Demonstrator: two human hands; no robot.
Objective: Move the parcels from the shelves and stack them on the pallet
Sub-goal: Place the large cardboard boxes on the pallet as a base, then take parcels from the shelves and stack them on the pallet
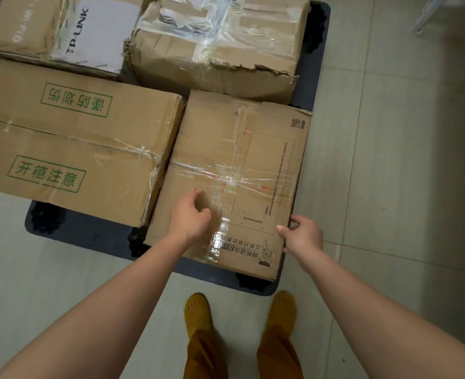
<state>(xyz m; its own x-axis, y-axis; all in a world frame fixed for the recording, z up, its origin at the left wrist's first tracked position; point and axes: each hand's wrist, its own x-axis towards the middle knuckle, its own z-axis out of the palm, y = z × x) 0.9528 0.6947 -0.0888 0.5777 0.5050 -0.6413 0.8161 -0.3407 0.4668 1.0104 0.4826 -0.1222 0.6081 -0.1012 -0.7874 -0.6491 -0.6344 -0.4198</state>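
Four parcels sit on the dark pallet [89, 236], which lies flat on the tiled floor [389, 160]. The near-right parcel [234, 160], a flat brown carton crossed with clear tape, lies along the pallet's right edge and reaches its near edge. My right hand [303, 236] grips this carton at its near-right edge: thumb lying on the top face, fingers curled over the side. My left hand [190, 214] rests on the carton's top face near the tape cross, fingers loosely curled, holding nothing. The green-print parcel [70, 143] fills the near-left part of the pallet, overhangs its left edge, and its right end touches the carton's left side. At the far-right corner stands the torn parcel [215, 42], heavily wrapped in clear tape, its near lip ragged, set just behind the carton. At the far-left corner stands the TP-LINK parcel [53, 28], with a white label, just beside the torn one. My feet in yellow shoes [198, 313] stand on the floor just off the pallet's near edge.
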